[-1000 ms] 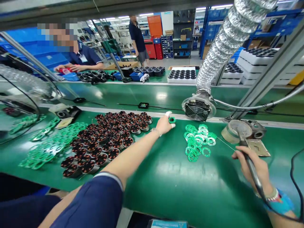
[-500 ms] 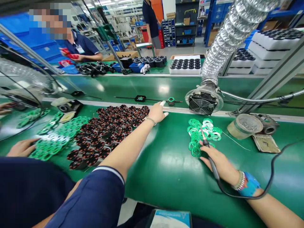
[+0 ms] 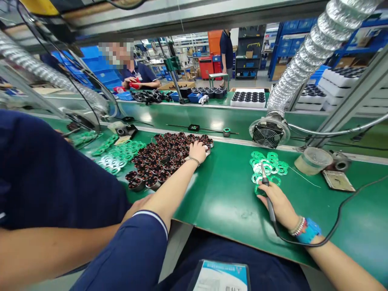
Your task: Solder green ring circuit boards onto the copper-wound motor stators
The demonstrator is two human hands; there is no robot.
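My left hand (image 3: 198, 152) reaches across to the right edge of a large cluster of copper-wound motor stators (image 3: 163, 157). Its fingers, with white covers on some tips, curl closed around a stator there, mostly hidden by the hand. My right hand (image 3: 280, 204) is closed on a soldering iron (image 3: 265, 182), its tip pointing away over a loose pile of green ring-shaped circuit boards (image 3: 273, 157). The fingers of that hand also touch or lie close beside a green ring at the near end of the pile; which one cannot be told.
A fume fan (image 3: 268, 135) on a silver duct hangs behind the boards. A plastic tub (image 3: 313, 160), an iron stand (image 3: 341, 161) and a sponge tray (image 3: 338, 180) stand at right. A co-worker's arm (image 3: 60, 250) crosses at left. One stator with a green ring (image 3: 226, 132) sits on the back ledge.
My left hand has drawn back from beside the green-topped stator to the cluster, and its fingers have closed. My right hand keeps the soldering iron over the boards. The view has shifted leftward.
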